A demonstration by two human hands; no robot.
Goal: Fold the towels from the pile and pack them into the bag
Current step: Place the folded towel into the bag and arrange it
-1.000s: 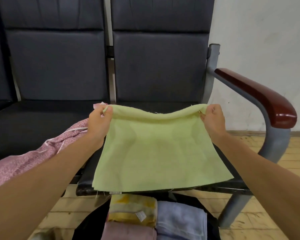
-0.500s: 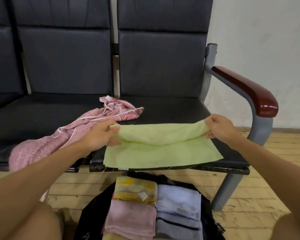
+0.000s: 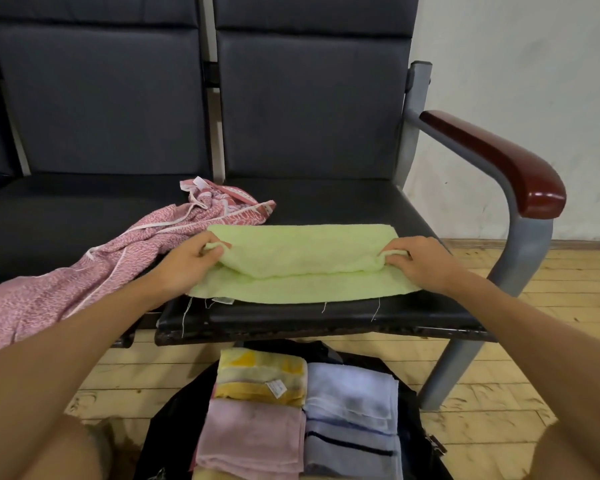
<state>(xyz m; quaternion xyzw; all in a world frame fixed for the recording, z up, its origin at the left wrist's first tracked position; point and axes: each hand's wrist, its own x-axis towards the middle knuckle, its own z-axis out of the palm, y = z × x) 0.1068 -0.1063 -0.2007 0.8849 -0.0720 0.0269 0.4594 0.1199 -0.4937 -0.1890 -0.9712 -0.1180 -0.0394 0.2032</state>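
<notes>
fingers of our left hand and right hand are each pinched on an end of the folded-over layer of the green towel, which lies on the chair seat. we'd bring that layer down till its edge meets the near edge, keeping both ends level so it lands square. pink towel lies just beside, bag on the floor below.

Seats: black padded metal-framed chairs, upper left and centre
Armrest: glossy red-brown wooden armrest, right
Floor: pale wooden planks, lower right
</notes>
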